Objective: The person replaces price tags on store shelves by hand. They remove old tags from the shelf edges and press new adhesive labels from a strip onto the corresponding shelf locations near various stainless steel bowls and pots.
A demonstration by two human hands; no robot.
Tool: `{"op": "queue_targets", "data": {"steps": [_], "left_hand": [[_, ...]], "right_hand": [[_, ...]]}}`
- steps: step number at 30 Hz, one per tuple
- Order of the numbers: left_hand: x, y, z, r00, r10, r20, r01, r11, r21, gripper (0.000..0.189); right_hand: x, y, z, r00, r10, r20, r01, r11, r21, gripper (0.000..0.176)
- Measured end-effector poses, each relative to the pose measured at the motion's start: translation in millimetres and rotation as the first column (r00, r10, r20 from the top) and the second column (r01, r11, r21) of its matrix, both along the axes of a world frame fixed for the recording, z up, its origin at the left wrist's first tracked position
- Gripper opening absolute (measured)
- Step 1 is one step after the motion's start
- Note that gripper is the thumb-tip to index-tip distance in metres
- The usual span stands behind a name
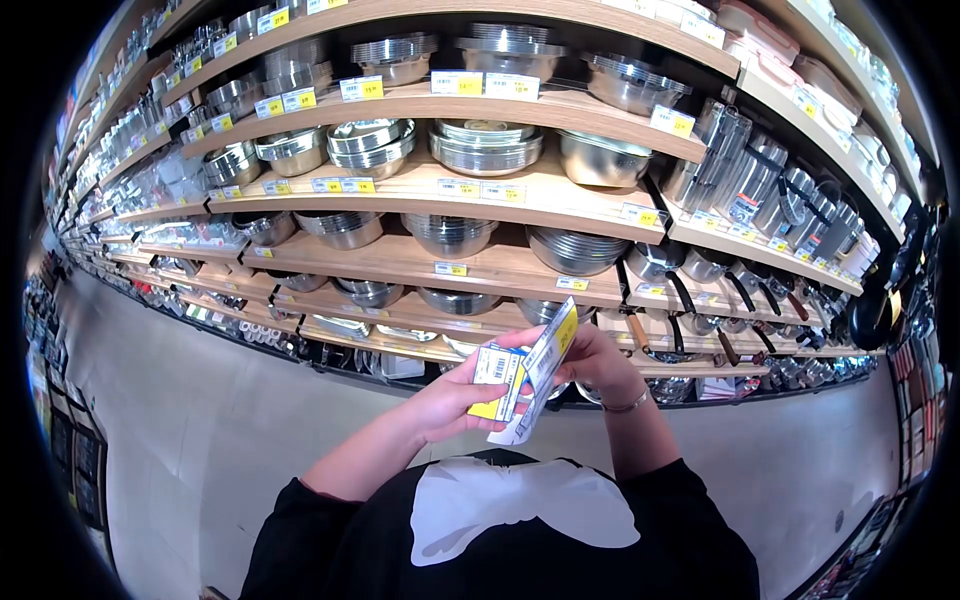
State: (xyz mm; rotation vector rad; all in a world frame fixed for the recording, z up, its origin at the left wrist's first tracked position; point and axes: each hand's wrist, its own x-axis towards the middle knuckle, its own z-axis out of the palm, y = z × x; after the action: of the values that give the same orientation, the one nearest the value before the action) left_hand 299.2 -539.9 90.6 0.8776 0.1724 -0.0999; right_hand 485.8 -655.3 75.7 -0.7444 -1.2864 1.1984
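Observation:
In front of my chest, my left hand (440, 402) is closed on a small stack of price labels (497, 368), white and yellow with barcodes, its thumb lying across their face. My right hand (603, 362) grips a longer strip of price labels (545, 362), tilted and seen almost edge-on. The strip's lower end hangs beside the stack, close to my left fingers. Parts of both sets are hidden by the fingers and by each other. A thin bracelet (627, 403) circles my right wrist.
Ahead, wooden shelves (380, 262) carry stacked steel bowls (450, 236) and basins (603, 160), with price tags (482, 189) along the edges. Pans with handles (680, 290) and glass or metal cups (760, 180) stand at right. A grey floor (250, 440) runs below.

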Motion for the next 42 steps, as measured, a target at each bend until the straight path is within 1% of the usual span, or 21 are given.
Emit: {"op": "queue_targets", "data": {"steps": [4, 6, 7, 9, 11, 12, 13, 14, 15, 16, 17, 18, 22, 25, 27, 29, 31, 34, 35, 37, 42], "left_hand": [[3, 2, -4, 0.994, 0.021, -0.108, -0.018, 1.000, 0.024, 0.057], [4, -2, -1, 0.996, 0.086, 0.021, -0.089, 0.975, 0.202, 0.063], [4, -3, -3, 0.996, 0.083, 0.024, -0.086, 0.975, 0.205, 0.063], [4, -4, -10, 0.973, 0.173, 0.153, -0.225, 0.857, 0.464, 0.068], [2, -4, -8, 0.966, 0.175, 0.192, -0.249, 0.835, 0.491, 0.068], [1, -4, -7, 0.957, 0.178, 0.231, -0.275, 0.813, 0.513, 0.068], [0, -4, -7, 0.947, 0.178, 0.269, -0.301, 0.791, 0.534, 0.068], [0, -4, -7, 0.948, 0.202, 0.245, -0.304, 0.801, 0.515, 0.062], [0, -4, -8, 0.920, 0.244, 0.306, -0.369, 0.801, 0.471, 0.042], [0, 1, -9, 0.949, 0.249, 0.193, -0.313, 0.819, 0.482, 0.031], [0, 8, -13, 0.965, 0.250, 0.078, -0.256, 0.836, 0.485, 0.022], [0, 11, -17, 0.960, 0.232, 0.158, -0.280, 0.812, 0.512, 0.017], [4, 15, -18, 0.965, 0.193, 0.175, -0.250, 0.874, 0.416, 0.020], [11, 7, -15, 0.843, 0.176, 0.509, -0.470, 0.701, 0.537, 0.027], [9, 2, -6, 0.841, 0.196, 0.504, -0.481, 0.696, 0.532, 0.027], [9, 3, -2, 0.853, 0.237, 0.465, -0.515, 0.526, 0.677, 0.024], [9, 1, 2, 0.836, 0.285, 0.470, -0.546, 0.526, 0.653, 0.022], [9, 0, -1, 0.793, 0.326, 0.515, -0.609, 0.457, 0.648, 0.022], [10, 0, -1, 0.795, 0.328, 0.511, -0.607, 0.458, 0.649, 0.022], [11, -1, -1, 0.755, 0.423, 0.501, -0.656, 0.473, 0.588, 0.022], [12, -1, 0, 0.782, 0.465, 0.415, -0.623, 0.609, 0.491, 0.022]], "right_hand": [[2, -7, 2, 1.000, -0.010, 0.020, 0.012, 0.997, -0.073, 0.037], [2, -8, -2, 0.999, -0.026, 0.034, 0.029, 0.995, -0.101, 0.036], [2, -7, -9, 0.997, -0.071, 0.035, 0.073, 0.996, -0.046, 0.034], [-1, -5, -13, 0.992, -0.118, 0.033, 0.118, 0.993, 0.012, 0.033], [-8, -5, -14, 0.979, -0.201, -0.032, 0.200, 0.979, -0.028, 0.030], [-14, -5, -9, 0.970, -0.212, -0.115, 0.214, 0.977, -0.001, 0.028], [-20, -3, -7, 0.935, -0.270, -0.231, 0.257, 0.963, -0.086, 0.025], [-22, -3, -6, 0.898, -0.312, -0.310, 0.302, 0.950, -0.081, 0.024], [-23, -3, -5, 0.854, -0.349, -0.386, 0.346, 0.935, -0.080, 0.023], [-23, -5, 0, 0.796, -0.419, -0.436, 0.380, 0.907, -0.180, 0.024], [-23, -7, 2, 0.777, -0.458, -0.433, 0.423, 0.888, -0.181, 0.024], [-26, -9, 6, 0.760, -0.495, -0.421, 0.451, 0.868, -0.206, 0.024], [-38, -13, 19, 0.735, -0.580, -0.352, 0.527, 0.815, -0.243, 0.026], [-46, -12, 22, 0.741, -0.606, -0.289, 0.572, 0.795, -0.202, 0.026], [-51, -13, 23, 0.748, -0.606, -0.269, 0.572, 0.795, -0.202, 0.025], [-54, -13, 23, 0.741, -0.642, -0.198, 0.625, 0.767, -0.145, 0.023], [-55, -15, 23, 0.728, -0.658, -0.193, 0.643, 0.753, -0.141, 0.023], [-50, -16, 18, 0.677, -0.701, -0.223, 0.698, 0.708, -0.108, 0.021], [-50, -16, 19, 0.676, -0.702, -0.224, 0.698, 0.708, -0.112, 0.021], [-49, -16, 21, 0.622, -0.680, -0.387, 0.676, 0.717, -0.173, 0.020], [-41, -22, 20, 0.621, -0.682, -0.386, 0.651, 0.723, -0.230, 0.019]]}}
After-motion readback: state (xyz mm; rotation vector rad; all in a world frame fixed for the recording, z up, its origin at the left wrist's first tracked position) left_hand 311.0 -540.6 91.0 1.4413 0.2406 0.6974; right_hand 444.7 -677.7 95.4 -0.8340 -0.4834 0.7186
